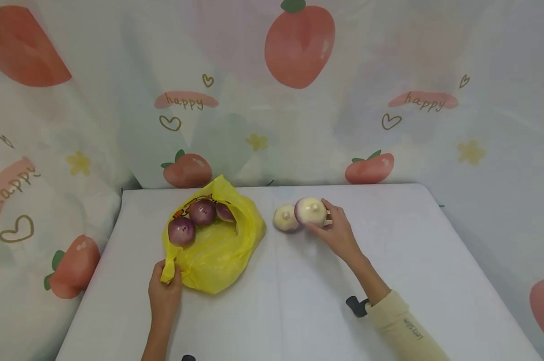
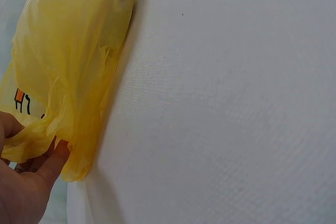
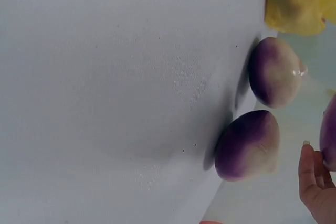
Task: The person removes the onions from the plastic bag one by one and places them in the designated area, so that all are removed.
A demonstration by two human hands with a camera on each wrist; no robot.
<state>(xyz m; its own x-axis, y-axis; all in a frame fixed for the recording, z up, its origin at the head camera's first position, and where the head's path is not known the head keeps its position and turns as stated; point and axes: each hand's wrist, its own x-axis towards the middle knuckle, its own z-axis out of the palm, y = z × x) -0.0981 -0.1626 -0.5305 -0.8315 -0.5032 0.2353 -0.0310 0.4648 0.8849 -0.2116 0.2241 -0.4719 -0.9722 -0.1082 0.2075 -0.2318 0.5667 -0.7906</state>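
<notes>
A yellow plastic bag [image 1: 218, 250] lies with its mouth spread, several purple onions [image 1: 202, 212] showing inside. At its near left corner my left hand [image 1: 165, 293] pinches the gathered handle; the left wrist view shows fingers and thumb around the bag's [image 2: 73, 45] twisted plastic. My right hand [image 1: 337, 230] holds a white and purple onion [image 1: 311, 211] between thumb and fingers, its pale end toward the head camera. Beside it sits another onion [image 1: 284, 218] on the table. In the right wrist view two onions [image 3: 275, 72] rest on the table, with the held onion [image 3: 329, 135] apart from them.
The white table [image 1: 308, 311] ends at a back edge against a fruit-patterned curtain [image 1: 299, 130]. A similar curtain hangs along the left side. A small black device [image 1: 357, 306] sits at my right wrist, by the cream sleeve [image 1: 403, 326].
</notes>
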